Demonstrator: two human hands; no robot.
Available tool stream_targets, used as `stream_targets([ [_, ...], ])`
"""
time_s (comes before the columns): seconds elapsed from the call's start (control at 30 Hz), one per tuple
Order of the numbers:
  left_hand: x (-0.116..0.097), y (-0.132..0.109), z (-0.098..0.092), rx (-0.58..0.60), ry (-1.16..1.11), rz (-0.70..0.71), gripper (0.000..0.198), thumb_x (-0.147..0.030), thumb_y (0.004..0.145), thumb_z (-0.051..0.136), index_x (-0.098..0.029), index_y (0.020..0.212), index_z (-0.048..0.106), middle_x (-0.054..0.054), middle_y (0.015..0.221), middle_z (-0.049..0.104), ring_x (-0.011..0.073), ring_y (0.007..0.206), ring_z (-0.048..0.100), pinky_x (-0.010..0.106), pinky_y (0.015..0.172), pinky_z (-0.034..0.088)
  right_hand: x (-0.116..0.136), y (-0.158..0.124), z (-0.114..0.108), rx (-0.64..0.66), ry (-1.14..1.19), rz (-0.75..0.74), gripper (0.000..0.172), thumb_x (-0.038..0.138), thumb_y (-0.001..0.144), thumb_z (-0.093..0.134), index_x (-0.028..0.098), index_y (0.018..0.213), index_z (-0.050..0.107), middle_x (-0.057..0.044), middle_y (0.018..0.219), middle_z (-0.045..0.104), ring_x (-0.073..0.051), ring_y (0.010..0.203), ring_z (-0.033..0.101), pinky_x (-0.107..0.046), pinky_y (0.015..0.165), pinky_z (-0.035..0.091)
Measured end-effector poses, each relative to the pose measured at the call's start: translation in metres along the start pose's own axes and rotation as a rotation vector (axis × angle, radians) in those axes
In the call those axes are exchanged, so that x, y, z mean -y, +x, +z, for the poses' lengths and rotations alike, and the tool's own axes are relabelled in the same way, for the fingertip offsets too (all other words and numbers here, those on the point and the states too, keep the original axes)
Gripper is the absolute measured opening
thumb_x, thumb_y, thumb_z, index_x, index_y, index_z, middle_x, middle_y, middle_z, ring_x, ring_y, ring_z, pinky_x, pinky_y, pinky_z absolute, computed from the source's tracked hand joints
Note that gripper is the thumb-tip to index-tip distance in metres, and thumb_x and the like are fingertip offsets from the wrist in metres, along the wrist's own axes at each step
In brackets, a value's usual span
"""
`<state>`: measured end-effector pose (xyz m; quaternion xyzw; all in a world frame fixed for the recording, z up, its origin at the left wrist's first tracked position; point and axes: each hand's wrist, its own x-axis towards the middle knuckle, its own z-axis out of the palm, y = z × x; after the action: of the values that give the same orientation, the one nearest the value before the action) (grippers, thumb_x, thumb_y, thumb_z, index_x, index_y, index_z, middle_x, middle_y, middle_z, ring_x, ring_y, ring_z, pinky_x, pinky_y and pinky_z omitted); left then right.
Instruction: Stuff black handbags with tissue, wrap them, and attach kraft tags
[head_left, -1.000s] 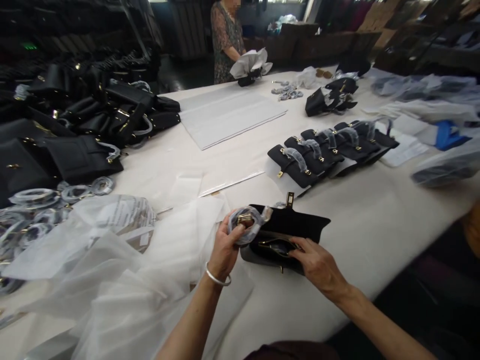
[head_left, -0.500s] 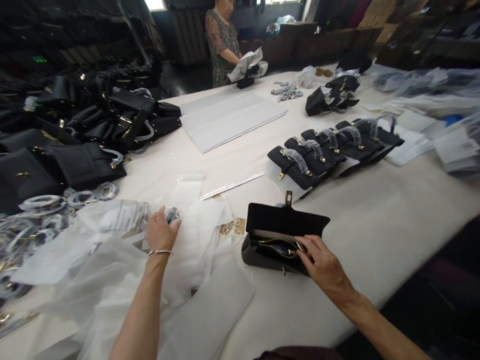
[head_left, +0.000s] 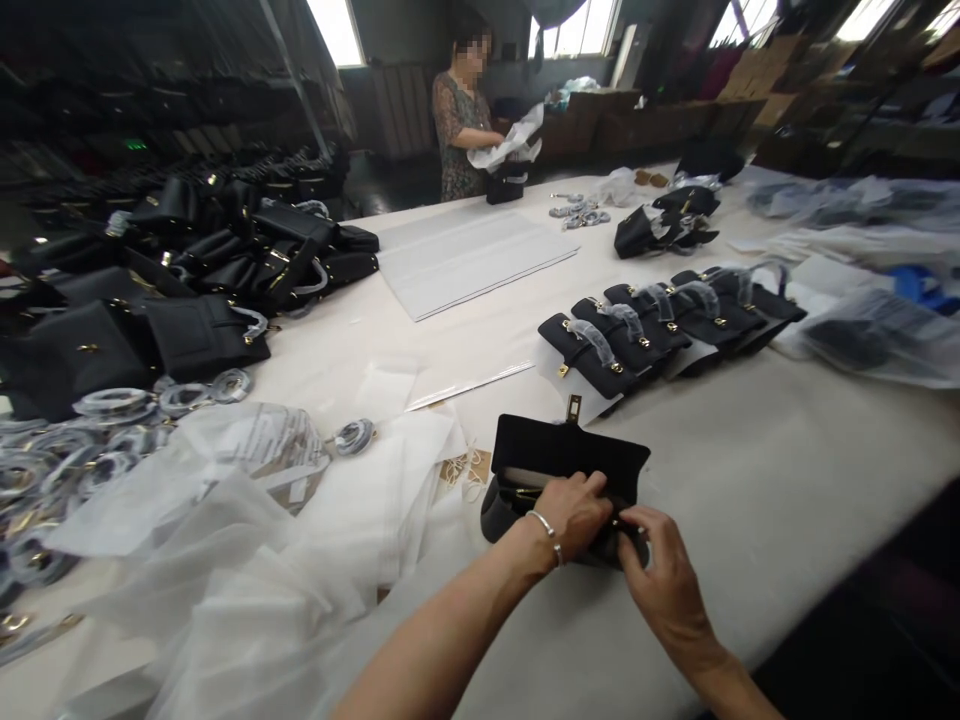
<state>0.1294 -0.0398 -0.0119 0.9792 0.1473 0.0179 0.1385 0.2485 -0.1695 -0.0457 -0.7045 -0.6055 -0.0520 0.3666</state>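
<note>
A black handbag (head_left: 501,508) stands on the table before me, its flap (head_left: 562,450) raised and a gold clasp plate (head_left: 574,408) at the flap's edge. My left hand (head_left: 574,510), a silver bangle at its wrist, reaches into the bag's mouth with fingers curled down. Its fingertips are hidden, so what they grip does not show. My right hand (head_left: 660,560) pinches the bag at the right end of the opening, thumb outside the front wall. Part of a gold zip (head_left: 527,492) shows inside, left of my left hand. Both hands are close together.
Several black handbags with wrapped handles (head_left: 596,345) stand in a row behind. A pile of black bags (head_left: 210,340) and wrapped strap coils (head_left: 112,402) lie left. White tissue sheets (head_left: 360,500) and one strap coil (head_left: 354,436) lie nearer. Across the table a person (head_left: 461,130) handles white paper.
My left hand has left the strap coil on the tissue and moved right into the handbag. My right hand stays at the bag's right end. The view has tilted up slightly.
</note>
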Motion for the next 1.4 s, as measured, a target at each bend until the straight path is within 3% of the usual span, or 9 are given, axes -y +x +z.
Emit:
stream_targets([
  [0.13, 0.004, -0.006, -0.001, 0.003, 0.08, 0.037, 0.019, -0.023, 0.096, 0.045, -0.017, 0.092, 0.064, 0.008, 0.102, 0.053, 0.0192, 0.084, 0.056, 0.031, 0.058, 0.048, 0.0, -0.002, 0.001, 0.076, -0.083, -0.049, 0.022, 0.023, 0.093, 0.049, 0.02, 0.114, 0.054, -0.013, 0.109, 0.059, -0.028, 0.102, 0.056, -0.049, 0.089, 0.049],
  [0.33, 0.006, -0.02, -0.009, -0.11, 0.232, 0.107, 0.02, -0.02, 0.097, 0.043, -0.018, 0.086, 0.059, 0.006, 0.099, 0.056, 0.0202, 0.086, 0.052, 0.035, 0.068, 0.042, -0.007, 0.01, -0.006, 0.241, -0.107, -0.12, 0.015, 0.021, 0.094, 0.05, 0.02, 0.098, 0.064, -0.008, 0.093, 0.063, -0.023, 0.086, 0.059, -0.04, 0.082, 0.052],
  [0.57, 0.08, -0.088, -0.039, -0.143, 0.41, 0.147, 0.016, -0.014, 0.094, 0.047, -0.017, 0.085, 0.059, 0.005, 0.085, 0.06, 0.0197, 0.081, 0.051, 0.036, 0.07, 0.035, -0.008, 0.014, -0.004, 0.288, -0.091, -0.151, 0.017, 0.025, 0.095, 0.05, 0.02, 0.094, 0.066, -0.006, 0.088, 0.063, -0.021, 0.082, 0.058, -0.038, 0.076, 0.052],
  [0.67, 0.095, -0.11, -0.047, -0.09, 0.416, 0.137, 0.019, -0.014, 0.096, 0.046, -0.017, 0.085, 0.061, 0.005, 0.085, 0.063, 0.0194, 0.081, 0.053, 0.035, 0.072, 0.037, -0.003, 0.014, 0.002, 0.304, -0.062, -0.17, 0.016, 0.024, 0.094, 0.051, 0.021, 0.094, 0.067, -0.006, 0.089, 0.063, -0.021, 0.081, 0.059, -0.037, 0.074, 0.053],
  [0.8, 0.079, -0.124, -0.043, -0.123, 0.284, 0.036, 0.021, -0.013, 0.094, 0.046, -0.018, 0.106, 0.062, 0.008, 0.111, 0.066, 0.0222, 0.109, 0.055, 0.037, 0.091, 0.039, 0.0, 0.016, 0.004, 0.307, 0.012, -0.188, 0.017, 0.026, 0.094, 0.051, 0.022, 0.095, 0.067, -0.006, 0.09, 0.066, -0.021, 0.083, 0.062, -0.038, 0.077, 0.055],
  [0.93, 0.051, -0.128, -0.023, -0.204, 0.083, 0.007, 0.04, -0.026, 0.091, 0.056, -0.021, 0.13, 0.051, 0.008, 0.136, 0.055, 0.0243, 0.132, 0.043, 0.045, 0.113, 0.025, 0.009, 0.03, -0.005, 0.293, 0.08, -0.146, 0.02, 0.034, 0.094, 0.052, 0.023, 0.102, 0.067, -0.007, 0.098, 0.069, -0.023, 0.092, 0.065, -0.04, 0.084, 0.056],
  [1.03, 0.041, -0.123, -0.003, -0.227, 0.008, -0.044, 0.045, -0.039, 0.085, 0.065, -0.021, 0.125, 0.055, 0.009, 0.137, 0.054, 0.0271, 0.133, 0.042, 0.05, 0.116, 0.022, 0.022, 0.045, -0.011, 0.312, 0.136, -0.138, 0.026, 0.039, 0.094, 0.052, 0.023, 0.109, 0.065, -0.009, 0.106, 0.069, -0.023, 0.099, 0.066, -0.04, 0.088, 0.055],
  [1.23, 0.03, -0.115, 0.018, -0.409, -0.02, -0.259, 0.011, -0.024, 0.092, 0.054, -0.02, 0.095, 0.064, 0.007, 0.143, 0.049, 0.0246, 0.139, 0.035, 0.049, 0.117, 0.022, 0.025, 0.035, 0.0, 0.552, 0.088, -0.378, 0.034, 0.037, 0.089, 0.061, 0.022, 0.12, 0.06, -0.008, 0.11, 0.07, -0.024, 0.101, 0.067, -0.038, 0.087, 0.057],
  [1.4, 0.012, -0.158, 0.02, -0.547, -0.075, -0.427, 0.033, -0.019, 0.091, 0.052, -0.021, 0.124, 0.055, 0.012, 0.149, 0.041, 0.0256, 0.141, 0.032, 0.049, 0.113, 0.032, 0.014, 0.012, 0.012, 0.661, -0.058, -0.464, 0.03, 0.027, 0.087, 0.056, 0.022, 0.115, 0.063, -0.006, 0.1, 0.074, -0.025, 0.085, 0.072, -0.037, 0.069, 0.061],
])
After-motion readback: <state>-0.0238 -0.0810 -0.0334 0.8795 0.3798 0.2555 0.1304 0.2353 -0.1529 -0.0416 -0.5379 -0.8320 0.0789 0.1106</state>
